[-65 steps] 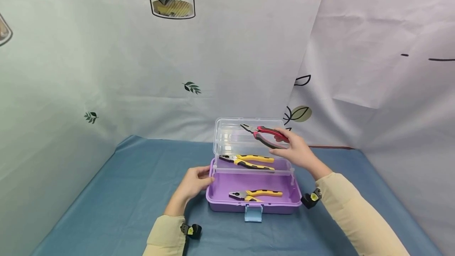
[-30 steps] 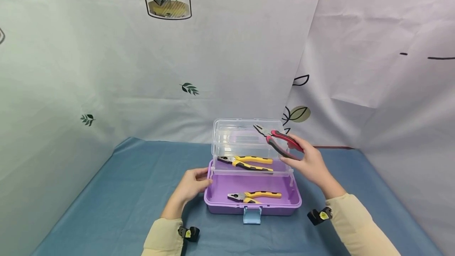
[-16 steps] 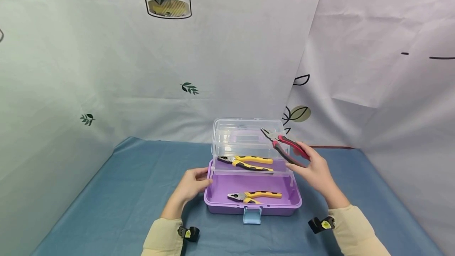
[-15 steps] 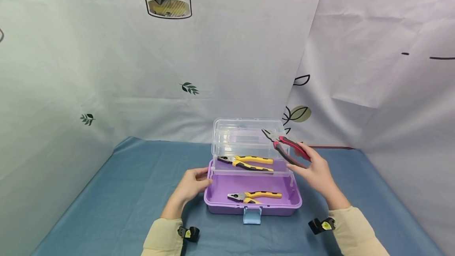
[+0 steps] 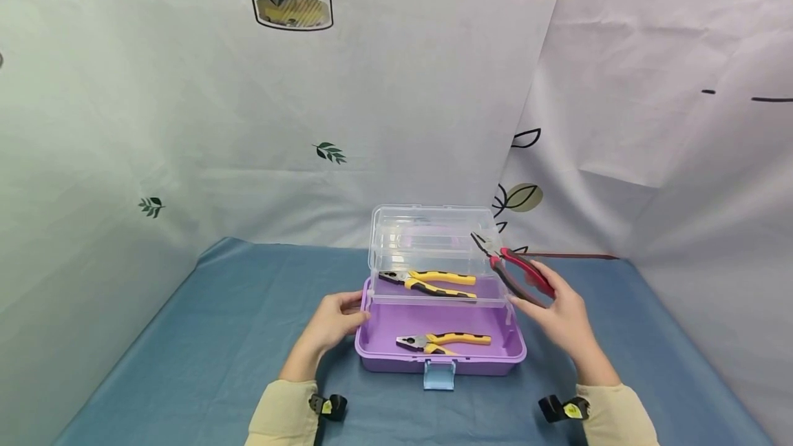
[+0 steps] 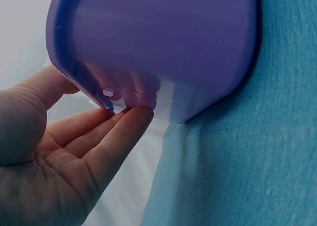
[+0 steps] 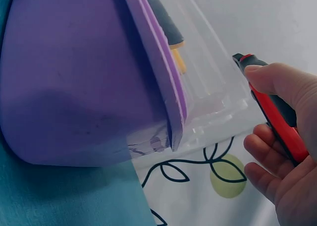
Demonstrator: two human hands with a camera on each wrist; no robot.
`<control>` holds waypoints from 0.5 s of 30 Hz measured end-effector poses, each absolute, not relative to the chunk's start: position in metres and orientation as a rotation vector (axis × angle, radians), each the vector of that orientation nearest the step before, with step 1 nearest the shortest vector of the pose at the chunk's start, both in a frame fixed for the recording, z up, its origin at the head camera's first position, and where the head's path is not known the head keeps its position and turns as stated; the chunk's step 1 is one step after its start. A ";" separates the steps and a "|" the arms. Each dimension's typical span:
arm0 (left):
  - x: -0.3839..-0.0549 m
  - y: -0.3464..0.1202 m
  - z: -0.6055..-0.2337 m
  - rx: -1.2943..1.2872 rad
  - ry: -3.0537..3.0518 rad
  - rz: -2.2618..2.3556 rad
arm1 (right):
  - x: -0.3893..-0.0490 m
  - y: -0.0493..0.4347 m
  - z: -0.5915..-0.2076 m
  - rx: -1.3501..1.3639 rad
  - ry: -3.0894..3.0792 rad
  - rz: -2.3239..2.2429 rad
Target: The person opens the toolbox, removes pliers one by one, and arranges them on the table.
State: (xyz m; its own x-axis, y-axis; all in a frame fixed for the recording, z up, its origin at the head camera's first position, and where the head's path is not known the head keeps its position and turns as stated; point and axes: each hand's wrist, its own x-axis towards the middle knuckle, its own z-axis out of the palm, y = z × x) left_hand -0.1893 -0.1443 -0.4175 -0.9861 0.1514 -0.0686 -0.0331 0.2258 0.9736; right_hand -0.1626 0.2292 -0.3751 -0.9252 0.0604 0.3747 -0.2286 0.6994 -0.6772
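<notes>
A purple toolbox [image 5: 403, 319] with its clear lid [image 5: 427, 232] raised stands on the blue cloth. My left hand [image 5: 334, 322] grips the box's left rim, thumb over the edge and fingers outside, as the left wrist view shows too. My right hand [image 5: 560, 312] holds red-and-black pliers [image 5: 526, 270] by the handles, in the air by the box's right end; their jaws are parted and point up and left. Yellow-and-black pliers [image 5: 442, 279] lie behind, in or under a clear tray. Another yellow-handled pair [image 5: 458, 338] lies in the front of the box, partly hidden by the front wall.
A light blue latch [image 5: 439, 375] hangs at the box's front. Blue cloth [image 5: 248, 308] covers the table on both sides. Pale printed fabric [image 5: 421, 88] hangs behind and at the sides. A black wrist camera [image 5: 330, 406] is strapped to each wrist.
My right hand has carried the red-and-black pliers right and downward, from in front of the lid to the box's right end. The left hand keeps its grip on the rim.
</notes>
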 end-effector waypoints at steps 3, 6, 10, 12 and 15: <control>-0.189 -0.144 -0.417 0.112 2.342 1.859 | -0.159 0.231 -0.374 0.127 -2.529 1.079; -0.190 -0.143 -0.417 0.103 2.343 1.857 | -0.157 0.232 -0.373 0.116 -2.520 1.048; -0.190 -0.143 -0.416 0.087 2.346 1.854 | -0.155 0.235 -0.372 0.094 -2.508 1.037; -0.190 -0.144 -0.416 0.085 2.349 1.851 | -0.155 0.237 -0.371 0.078 -2.506 1.040; -0.189 -0.144 -0.417 0.091 2.348 1.852 | -0.154 0.239 -0.372 0.047 -2.505 1.040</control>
